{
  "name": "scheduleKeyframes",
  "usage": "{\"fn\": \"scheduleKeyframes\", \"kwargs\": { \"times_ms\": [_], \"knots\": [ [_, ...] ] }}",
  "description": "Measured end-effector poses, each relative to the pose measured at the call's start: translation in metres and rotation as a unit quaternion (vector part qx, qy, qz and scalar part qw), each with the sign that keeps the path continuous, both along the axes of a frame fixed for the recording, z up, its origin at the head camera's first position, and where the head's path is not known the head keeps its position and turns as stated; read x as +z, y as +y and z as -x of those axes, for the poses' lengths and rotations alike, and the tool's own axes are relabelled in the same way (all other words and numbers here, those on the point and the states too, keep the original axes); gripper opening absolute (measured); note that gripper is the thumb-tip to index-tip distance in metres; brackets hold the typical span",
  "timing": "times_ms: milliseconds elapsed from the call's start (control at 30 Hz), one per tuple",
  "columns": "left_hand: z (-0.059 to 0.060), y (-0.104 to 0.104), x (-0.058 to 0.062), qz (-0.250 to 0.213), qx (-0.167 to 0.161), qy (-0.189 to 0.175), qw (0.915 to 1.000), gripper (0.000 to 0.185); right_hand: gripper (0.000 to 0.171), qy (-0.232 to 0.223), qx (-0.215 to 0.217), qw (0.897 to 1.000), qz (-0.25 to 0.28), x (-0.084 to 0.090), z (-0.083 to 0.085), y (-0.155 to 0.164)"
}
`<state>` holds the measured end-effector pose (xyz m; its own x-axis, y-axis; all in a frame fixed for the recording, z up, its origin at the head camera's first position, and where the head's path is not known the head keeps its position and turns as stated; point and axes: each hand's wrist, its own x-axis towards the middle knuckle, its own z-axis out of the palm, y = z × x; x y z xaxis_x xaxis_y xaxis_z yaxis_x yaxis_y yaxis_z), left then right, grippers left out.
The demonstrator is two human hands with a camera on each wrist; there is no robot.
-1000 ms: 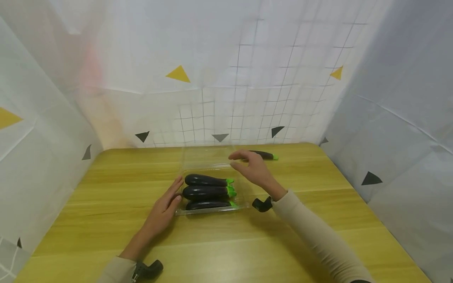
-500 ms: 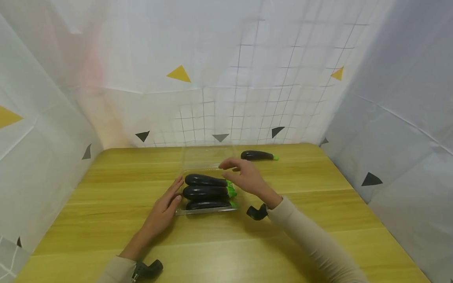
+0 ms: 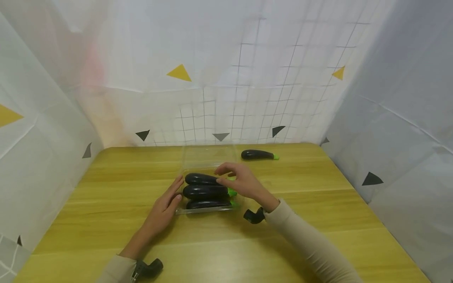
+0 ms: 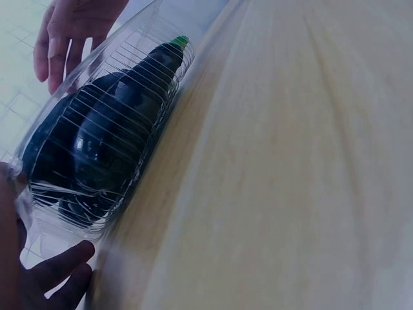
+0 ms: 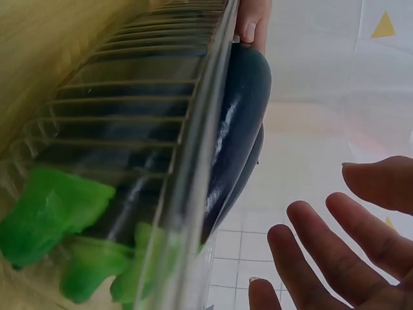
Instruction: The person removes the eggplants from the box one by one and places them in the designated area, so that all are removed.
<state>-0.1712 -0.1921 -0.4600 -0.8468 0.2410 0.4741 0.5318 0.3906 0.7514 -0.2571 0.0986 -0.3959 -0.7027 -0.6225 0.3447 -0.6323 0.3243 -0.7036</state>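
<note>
Apparently the thin clear clamshell tray (image 3: 212,210) was flimsy; left hand (image 3: 163,210) lay flat at 9 o'clock, right hand (image 3: 242,182) fingers loosely spread over smooth, probably slippery eggplants (image 3: 205,191).

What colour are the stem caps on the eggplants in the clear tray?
Bright green stem caps, clearest in the right wrist view.

Both hands (image 3: 166,206) open, forearms extended

Three eggplants (image 3: 205,191) lie side by side in the tray (image 3: 209,211) mid-bench (image 3: 106,188), a fourth eggplant (image 3: 257,155) behind to the right.
</note>
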Motion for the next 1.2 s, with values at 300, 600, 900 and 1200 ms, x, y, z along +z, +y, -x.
{"fn": "scheduleKeyframes", "kwargs": {
  "times_ms": [300,600,900,1200],
  "knots": [
    [0.001,-0.001,-0.001,0.0,-0.006,0.001,1.0,0.048,0.024,-0.009,0.014,1.0,-0.001,-0.003,-0.003,-0.004],
    [-0.001,0.0,0.0,0.0,-0.003,0.001,1.0,0.048,0.023,0.003,0.03,1.0,0.002,-0.008,-0.002,-0.008],
    [-0.002,0.001,0.003,0.004,0.001,-0.004,1.0,0.049,0.026,0.001,0.028,1.0,-0.01,-0.015,-0.003,-0.01],
    [-0.003,0.0,0.004,0.005,0.002,-0.012,0.9999,0.049,0.029,-0.014,0.023,0.999,-0.031,-0.019,-0.005,-0.01]
  ]
}}
